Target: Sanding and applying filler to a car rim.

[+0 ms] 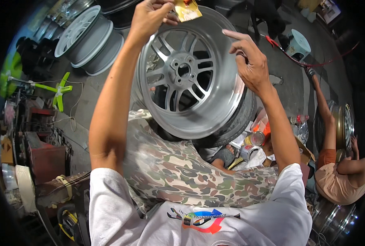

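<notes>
In front of me a bare grey alloy wheel rim (215, 106) leans, tilted toward me, over a dark tyre (242, 119). My left hand (151, 16) is up at the rim's far left edge. Its fingers are closed on a small flat yellow piece with printed pictures, like a packet (187, 11), cut off by the top of the view. Over the rim's right side my right hand (250, 63) hangs with its index finger stretched out and the other fingers loosely bent. Nothing shows in it, and pale dust coats its fingertips.
Grey rims (88, 39) are stacked at the far left, near a green fan (59, 91). Cans (254, 139) and litter lie right of my knees. A light blue stool (299, 45), a red hose (313, 65) and a dark animal (268, 18) are far right; a person (342, 180) sits right.
</notes>
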The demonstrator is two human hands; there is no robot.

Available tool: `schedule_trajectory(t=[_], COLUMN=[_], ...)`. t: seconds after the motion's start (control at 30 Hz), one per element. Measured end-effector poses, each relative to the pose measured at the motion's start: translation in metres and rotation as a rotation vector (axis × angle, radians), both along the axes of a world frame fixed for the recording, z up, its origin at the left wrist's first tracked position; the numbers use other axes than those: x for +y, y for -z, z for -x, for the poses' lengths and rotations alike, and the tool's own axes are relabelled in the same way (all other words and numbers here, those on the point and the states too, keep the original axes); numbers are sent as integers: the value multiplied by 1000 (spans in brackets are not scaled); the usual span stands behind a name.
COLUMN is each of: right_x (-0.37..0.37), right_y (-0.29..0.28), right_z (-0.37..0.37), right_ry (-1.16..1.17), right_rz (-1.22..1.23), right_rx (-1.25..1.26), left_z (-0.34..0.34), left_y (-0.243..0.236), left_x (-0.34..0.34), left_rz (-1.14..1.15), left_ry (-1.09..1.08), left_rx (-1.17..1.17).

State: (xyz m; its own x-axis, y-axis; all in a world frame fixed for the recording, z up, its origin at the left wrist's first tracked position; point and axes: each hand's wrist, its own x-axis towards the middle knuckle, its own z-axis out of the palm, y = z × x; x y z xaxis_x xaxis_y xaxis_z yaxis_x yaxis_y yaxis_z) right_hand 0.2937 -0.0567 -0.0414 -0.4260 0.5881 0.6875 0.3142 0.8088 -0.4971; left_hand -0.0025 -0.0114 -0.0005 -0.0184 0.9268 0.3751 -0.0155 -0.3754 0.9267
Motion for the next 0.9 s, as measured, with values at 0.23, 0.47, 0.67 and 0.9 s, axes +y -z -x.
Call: schedule_trajectory(t=[0.23,0.47,0.67,0.9], right_x=[30,20,17,-8], right_y=[-47,-68,-21,134], right_z=[45,54,13,-125], right_ry=[-25,-74,-104,99], right_rz=[-243,-241,-80,370], right_rx=[-262,-309,-202,-335], left_z=[-15,-7,-8,2], left_y=[-12,0,1,0], left_x=[-3,10,16,19], left_rz=[32,-17,22,69], left_ry=[18,66,-61,-180], left_rx=[17,-10,7,31])
